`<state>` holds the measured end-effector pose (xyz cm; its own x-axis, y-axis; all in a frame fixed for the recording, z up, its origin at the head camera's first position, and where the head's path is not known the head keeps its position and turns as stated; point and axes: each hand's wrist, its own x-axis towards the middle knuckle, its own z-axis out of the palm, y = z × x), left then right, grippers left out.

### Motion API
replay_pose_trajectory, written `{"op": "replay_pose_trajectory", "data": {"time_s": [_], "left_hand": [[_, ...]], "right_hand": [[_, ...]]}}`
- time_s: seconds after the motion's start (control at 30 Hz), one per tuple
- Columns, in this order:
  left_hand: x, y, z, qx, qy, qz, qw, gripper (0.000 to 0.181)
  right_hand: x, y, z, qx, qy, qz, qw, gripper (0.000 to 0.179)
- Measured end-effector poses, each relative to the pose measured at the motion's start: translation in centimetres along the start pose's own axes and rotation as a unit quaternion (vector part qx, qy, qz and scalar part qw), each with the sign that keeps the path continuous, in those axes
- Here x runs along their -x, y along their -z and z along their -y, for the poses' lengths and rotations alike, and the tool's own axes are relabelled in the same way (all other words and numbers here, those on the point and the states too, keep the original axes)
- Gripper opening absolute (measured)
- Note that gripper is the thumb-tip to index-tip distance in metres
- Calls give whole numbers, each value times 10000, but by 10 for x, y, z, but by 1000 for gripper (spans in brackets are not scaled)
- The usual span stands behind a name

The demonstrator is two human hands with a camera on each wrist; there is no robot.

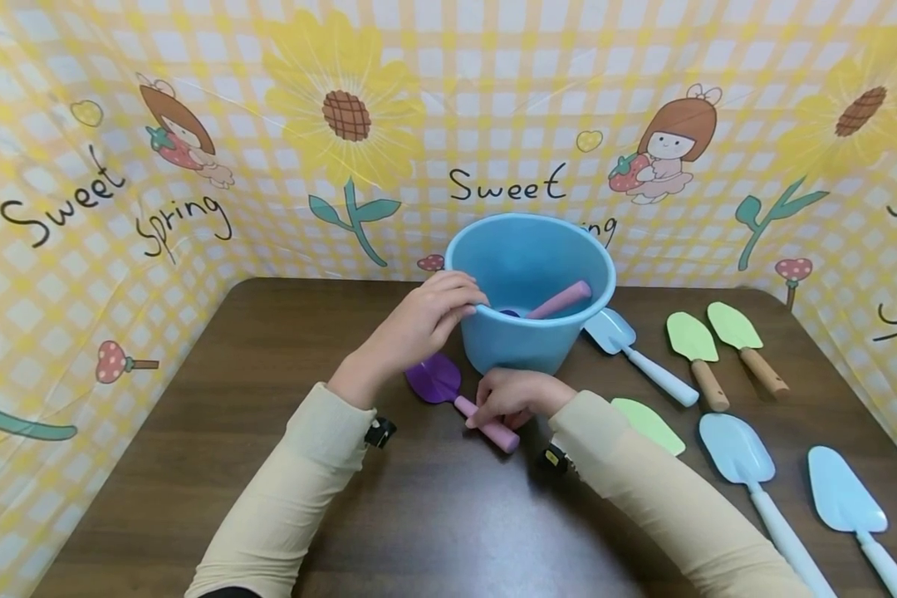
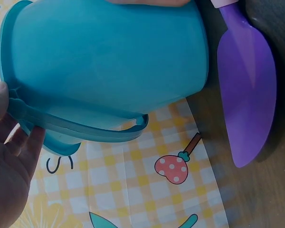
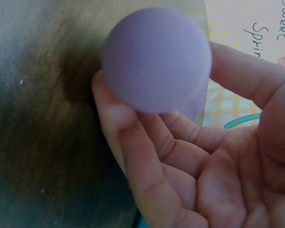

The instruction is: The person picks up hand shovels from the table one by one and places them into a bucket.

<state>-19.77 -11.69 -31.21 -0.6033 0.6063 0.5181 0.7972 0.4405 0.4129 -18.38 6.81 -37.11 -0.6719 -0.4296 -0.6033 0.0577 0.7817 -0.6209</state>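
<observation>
Right hand (image 1: pixel 519 399) grips purple trowel (image 1: pixel 435 379), bucket (image 1: pixel 526 332) holds another

One blue bucket (image 1: pixel 531 332), two purple trowels, one of them inside the bucket, three blue trowels and three green trowels are on the bench (image 1: pixel 194 399).

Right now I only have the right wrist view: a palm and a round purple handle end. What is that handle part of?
Observer: A purple toy trowel flat on the brown table; the right hand grips its pink handle.
Operator: Left hand?
Observer: The left hand holds the rim of a blue bucket.
Operator: Bucket empty?
Observer: No, a pink handle sticks up inside it.
</observation>
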Motion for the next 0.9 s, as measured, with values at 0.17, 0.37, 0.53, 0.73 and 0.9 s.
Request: {"op": "replay_pose_trajectory", "data": {"time_s": [0.17,0.37,0.53,0.73,0.9], "left_hand": [[0,0,0,11,32,24,10000,20],[0,0,0,0,65,39,10000,19],[-1,0,0,-16,33,6,10000,19],[-1,1,0,0,10,-5,10000,19],[-1,2,-1,22,-11,12,10000,18]], "right_hand": [[1,0,-1,-42,-29,3,10000,17],[1,1,-6,-254,10,186,9995,16],[0,1,-13,-826,-46,439,9956,15],[-2,3,-17,-1302,-198,657,9891,11],[-3,2,-19,-1571,-274,806,9839,11]]}}
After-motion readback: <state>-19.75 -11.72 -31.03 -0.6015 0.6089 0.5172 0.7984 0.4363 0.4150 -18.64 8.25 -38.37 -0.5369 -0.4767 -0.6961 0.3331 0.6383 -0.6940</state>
